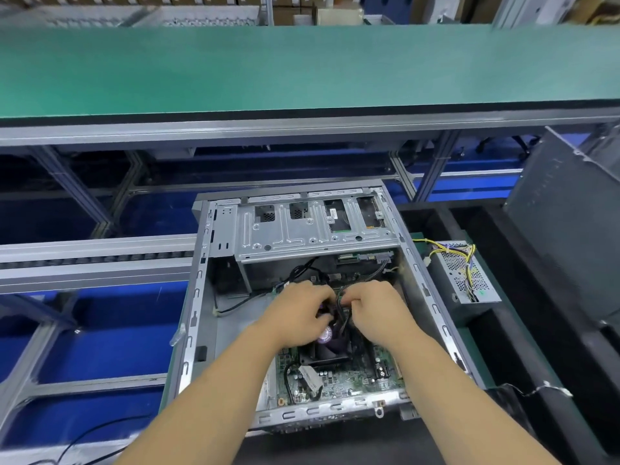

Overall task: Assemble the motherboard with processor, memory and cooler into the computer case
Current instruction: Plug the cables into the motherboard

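Motherboard [339, 377] sits inside the open case [198, 297] as left hand [298, 312] and right hand [375, 307], close together, pinch black cables [342, 317] above the cooler [327, 352]; a hard tug could bend a header.

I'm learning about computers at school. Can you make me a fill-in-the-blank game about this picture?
1. Both hands, the left hand and the right hand, work on black cables inside the open computer ____.
2. The motherboard lying in the computer case is coloured ____.
3. The power supply with yellow wires sits outside the case, on its ____ side.
4. The long conveyor belt behind the case is coloured ____.

Missing words: case; green; right; green
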